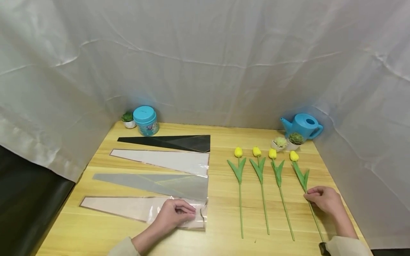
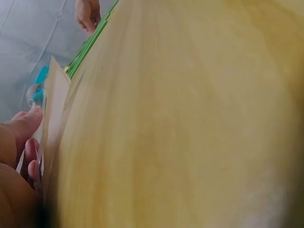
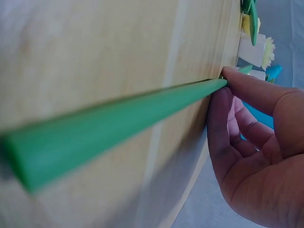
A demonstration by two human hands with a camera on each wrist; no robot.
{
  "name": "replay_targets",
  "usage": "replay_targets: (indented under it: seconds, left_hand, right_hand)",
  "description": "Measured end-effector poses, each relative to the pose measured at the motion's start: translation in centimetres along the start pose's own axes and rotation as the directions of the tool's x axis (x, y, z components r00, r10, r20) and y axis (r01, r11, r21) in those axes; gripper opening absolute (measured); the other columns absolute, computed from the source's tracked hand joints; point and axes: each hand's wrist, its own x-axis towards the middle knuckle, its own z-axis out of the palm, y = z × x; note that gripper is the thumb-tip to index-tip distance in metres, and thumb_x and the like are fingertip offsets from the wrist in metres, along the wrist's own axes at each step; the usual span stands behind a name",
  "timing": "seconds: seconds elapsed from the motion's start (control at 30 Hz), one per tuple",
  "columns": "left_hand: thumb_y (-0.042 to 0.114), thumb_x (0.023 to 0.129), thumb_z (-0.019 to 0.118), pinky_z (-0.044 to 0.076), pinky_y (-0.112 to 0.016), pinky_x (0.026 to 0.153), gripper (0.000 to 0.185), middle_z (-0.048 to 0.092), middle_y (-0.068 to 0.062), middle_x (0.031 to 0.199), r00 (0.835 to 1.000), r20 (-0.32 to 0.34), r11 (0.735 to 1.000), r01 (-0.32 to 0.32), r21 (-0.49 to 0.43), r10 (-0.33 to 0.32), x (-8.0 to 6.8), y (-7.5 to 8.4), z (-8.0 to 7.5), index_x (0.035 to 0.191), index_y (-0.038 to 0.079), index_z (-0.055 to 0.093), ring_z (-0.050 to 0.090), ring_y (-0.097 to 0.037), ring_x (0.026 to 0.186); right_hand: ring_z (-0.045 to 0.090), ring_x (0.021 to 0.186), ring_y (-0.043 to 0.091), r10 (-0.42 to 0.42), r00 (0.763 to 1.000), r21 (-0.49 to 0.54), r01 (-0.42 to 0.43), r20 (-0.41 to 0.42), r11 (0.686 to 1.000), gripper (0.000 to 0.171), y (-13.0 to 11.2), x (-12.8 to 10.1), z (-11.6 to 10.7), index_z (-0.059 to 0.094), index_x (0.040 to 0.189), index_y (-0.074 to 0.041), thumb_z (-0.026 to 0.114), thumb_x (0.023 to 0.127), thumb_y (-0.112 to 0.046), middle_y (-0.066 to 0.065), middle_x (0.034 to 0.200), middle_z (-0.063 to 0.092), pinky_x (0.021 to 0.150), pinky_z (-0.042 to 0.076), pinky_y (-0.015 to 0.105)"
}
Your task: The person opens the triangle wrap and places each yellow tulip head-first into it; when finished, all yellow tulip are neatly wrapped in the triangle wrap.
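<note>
Several flower wrapping sleeves lie in a column on the left of the table, narrow ends to the left. At the nearest one, a clear flower sleeve [image 1: 121,208] with a pinkish border, my left hand [image 1: 176,214] pinches the film near the wide end. The left wrist view shows the thumb [image 2: 29,121] against the film, its contact partly hidden. On the right, yellow tulips with green stems lie in a row. My right hand [image 1: 325,200] pinches the stem of the rightmost tulip [image 1: 294,156] below its leaves; the right wrist view shows this green stem [image 3: 118,126] between thumb and forefinger.
Above the near sleeve lie a grey sleeve [image 1: 182,185], a white sleeve [image 1: 173,160] and a black sleeve [image 1: 179,143]. A blue lidded jar [image 1: 146,121] and a small potted plant [image 1: 129,120] stand back left. A blue watering can [image 1: 302,126] and two potted succulents [image 1: 295,140] stand back right.
</note>
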Motion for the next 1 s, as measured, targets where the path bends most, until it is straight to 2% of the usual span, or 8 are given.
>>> replay_targets:
  seconds: [0.33, 0.7, 1.0]
  left_hand:
    - [0.01, 0.079, 0.089, 0.06, -0.022, 0.069, 0.02, 0.079, -0.011, 0.092, 1.0, 0.019, 1.0, -0.011, -0.029, 0.011, 0.0, 0.0, 0.0, 0.096, 0.005, 0.08, 0.073, -0.008, 0.076]
    - [0.008, 0.08, 0.088, 0.062, -0.024, 0.071, 0.02, 0.079, -0.012, 0.092, 1.0, 0.021, 0.999, -0.01, -0.053, 0.011, 0.0, -0.1, 0.0, 0.097, 0.003, 0.079, 0.075, -0.011, 0.078]
    - [0.009, 0.079, 0.089, 0.061, -0.025, 0.07, 0.02, 0.08, -0.008, 0.09, 1.0, 0.023, 0.999, -0.01, -0.03, 0.011, 0.1, -0.4, -0.1, 0.096, 0.006, 0.08, 0.076, -0.011, 0.078]
  right_hand:
    - [0.068, 0.07, 0.013, 0.012, 1.0, 0.02, -0.012, -0.003, 1.0, 0.031, -0.1, -0.3, 0.1, 0.071, 0.106, 0.006, 0.074, 0.094, -0.022, 0.003, 0.083, 0.073, 0.062, 0.054, 0.025]
    - [0.067, 0.072, 0.013, -0.007, 1.0, 0.038, 0.008, -0.03, 0.999, 0.036, -1.3, -0.5, 0.4, 0.071, 0.111, 0.007, 0.075, 0.096, -0.026, 0.006, 0.088, 0.073, 0.062, 0.053, 0.025]
    - [0.071, 0.077, 0.011, 0.004, 0.999, 0.205, 0.005, -0.045, 0.979, 0.04, -3.4, -1.6, 0.2, 0.065, 0.122, 0.01, 0.071, 0.1, -0.023, 0.014, 0.098, 0.073, 0.067, 0.062, 0.027]
